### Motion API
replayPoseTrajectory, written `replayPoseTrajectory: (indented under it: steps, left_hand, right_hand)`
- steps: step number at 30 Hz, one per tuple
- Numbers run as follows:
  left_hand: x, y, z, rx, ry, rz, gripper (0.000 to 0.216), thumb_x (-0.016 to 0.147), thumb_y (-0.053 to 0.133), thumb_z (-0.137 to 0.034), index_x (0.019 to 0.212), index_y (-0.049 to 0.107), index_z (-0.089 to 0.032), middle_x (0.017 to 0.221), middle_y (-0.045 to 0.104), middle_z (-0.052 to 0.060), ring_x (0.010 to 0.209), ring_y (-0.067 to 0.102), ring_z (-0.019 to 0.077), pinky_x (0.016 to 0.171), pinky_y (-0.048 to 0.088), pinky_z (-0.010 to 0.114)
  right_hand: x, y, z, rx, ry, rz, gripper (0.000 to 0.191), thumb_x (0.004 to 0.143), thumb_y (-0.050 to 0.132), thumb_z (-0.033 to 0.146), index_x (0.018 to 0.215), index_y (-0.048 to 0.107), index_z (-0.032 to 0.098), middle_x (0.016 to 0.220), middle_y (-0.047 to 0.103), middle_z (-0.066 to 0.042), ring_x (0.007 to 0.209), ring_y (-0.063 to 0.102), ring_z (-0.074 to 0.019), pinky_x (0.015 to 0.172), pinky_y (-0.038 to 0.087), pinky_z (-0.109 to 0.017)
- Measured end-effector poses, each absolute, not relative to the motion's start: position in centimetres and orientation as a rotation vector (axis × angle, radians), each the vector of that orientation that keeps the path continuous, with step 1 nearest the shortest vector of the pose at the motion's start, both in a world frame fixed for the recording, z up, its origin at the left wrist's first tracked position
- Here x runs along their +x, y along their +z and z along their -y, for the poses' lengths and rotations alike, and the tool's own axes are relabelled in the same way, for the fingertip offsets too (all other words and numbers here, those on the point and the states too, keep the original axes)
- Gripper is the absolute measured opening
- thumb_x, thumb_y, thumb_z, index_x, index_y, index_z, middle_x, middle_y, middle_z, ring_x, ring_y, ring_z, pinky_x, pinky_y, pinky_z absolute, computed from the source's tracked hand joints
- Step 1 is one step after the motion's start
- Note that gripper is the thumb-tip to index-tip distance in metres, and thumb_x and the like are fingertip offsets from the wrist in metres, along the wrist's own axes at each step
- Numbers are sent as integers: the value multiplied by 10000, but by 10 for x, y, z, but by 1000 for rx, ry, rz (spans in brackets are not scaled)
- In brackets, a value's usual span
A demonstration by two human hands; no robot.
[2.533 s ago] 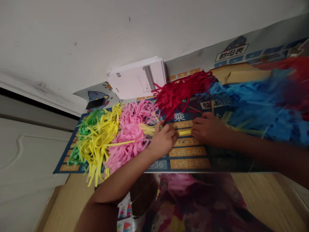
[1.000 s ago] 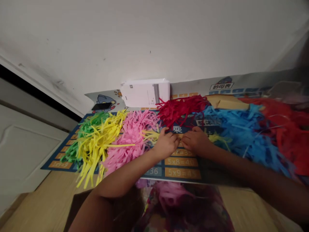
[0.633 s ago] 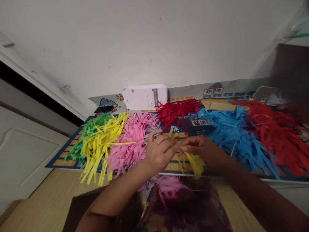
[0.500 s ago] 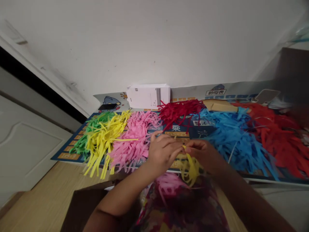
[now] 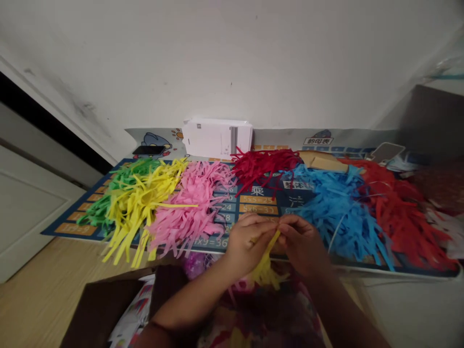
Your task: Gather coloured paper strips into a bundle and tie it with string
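Both hands meet low in the middle, near the front edge of the table, close to the person's body. The left hand (image 5: 244,244) has its fingers bent and close together, pinching near the top of a small yellow tassel (image 5: 267,270). The right hand (image 5: 304,244) pinches at the same top end, with thumb and finger pressed together, so the two sets of fingertips touch or nearly touch. The tassel's loose strips hang down below the hands, a bit slanted. Holding it only by the top probably lets the strips fall free and leaves the fingers room to work on that end. Big piles of strips lie across the printed mat (image 5: 79,215): green (image 5: 126,183), yellow (image 5: 145,208) and pink (image 5: 194,208) on the left, then dark red (image 5: 264,166) at the back, and blue (image 5: 340,208) and bright red (image 5: 409,217) on the right. They are grouped by colour, maybe so each is easy to find, though some edges overlap. White packs (image 5: 217,137) and a dark phone-like thing (image 5: 149,150) sit by the wall, perhaps to be out of the way.
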State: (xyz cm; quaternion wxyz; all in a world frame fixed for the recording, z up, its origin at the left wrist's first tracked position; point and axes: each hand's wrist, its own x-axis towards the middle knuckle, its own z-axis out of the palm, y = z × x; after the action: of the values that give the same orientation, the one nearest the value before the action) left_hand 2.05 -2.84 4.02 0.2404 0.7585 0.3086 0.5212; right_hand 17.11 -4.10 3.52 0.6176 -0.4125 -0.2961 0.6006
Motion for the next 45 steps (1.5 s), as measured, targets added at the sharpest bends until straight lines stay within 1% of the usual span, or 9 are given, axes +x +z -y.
replayPoseTrajectory:
  steps: [7,12,15,18,23,29,36,39,45]
  left_hand:
    - [24,29,18,2093,1509,-858,94,928,665,-238,912,753,-210,851,778,35,781,702,159,873,516,349]
    - [14,26,7,1620,1256,-996,249,980,560,-367,855,699,-203,826,754,50,789,689,170,739,520,297]
    - [13,23,1,1123,1147,-939,341,929,585,-522,817,578,-201,632,599,-32,539,544,105,566,457,237]
    - [16,16,0,872,1088,-874,464,832,647,-646,809,494,-209,548,361,-110,425,286,53,428,267,177]
    - [14,9,1,947,1100,-952,479,810,681,-645,826,513,-196,561,357,-107,462,279,50,440,237,169]
    - [11,11,-3,1043,1065,-963,485,812,659,-645,748,555,-176,563,476,-67,444,339,52,442,254,191]
    - [7,12,2,1441,1212,-1094,307,925,612,-430,796,710,-170,706,657,18,650,582,132,631,450,247]
    - [8,9,5,1662,1243,-1098,256,947,607,-371,862,761,-184,792,718,46,755,649,162,719,493,271]
    - [11,11,12,1913,1206,-1100,218,955,619,-339,899,776,-198,796,732,50,744,666,162,678,509,255]
  right_hand:
    - [168,29,40,-1043,1137,870,179,722,769,278,612,635,232,640,547,26,525,484,-94,475,388,-216]
    - [218,41,-21,-1471,647,1386,125,863,647,360,834,715,259,674,658,-6,578,569,-175,575,474,-306]
    - [256,38,-91,-1874,195,2056,240,925,527,288,958,752,208,941,752,-66,864,682,-215,784,508,-323]
    - [271,22,-142,-1957,134,2272,225,892,551,194,958,766,179,1027,751,-110,979,677,-234,834,488,-315]
    - [263,1,-162,-2030,64,2364,221,888,548,173,903,762,119,994,726,-187,925,679,-268,784,483,-342]
    - [258,17,-146,-2111,103,2270,240,868,500,101,833,736,79,909,722,-226,859,690,-288,757,485,-376]
    - [218,34,-26,-1391,547,1948,181,910,603,374,909,722,238,950,737,-55,863,680,-206,780,527,-330]
    - [197,18,16,-1236,730,1604,146,862,680,382,920,724,256,908,733,-38,820,676,-199,758,542,-335]
    - [188,0,34,-1240,909,1228,169,761,789,350,884,731,250,853,740,-26,784,681,-198,735,551,-333]
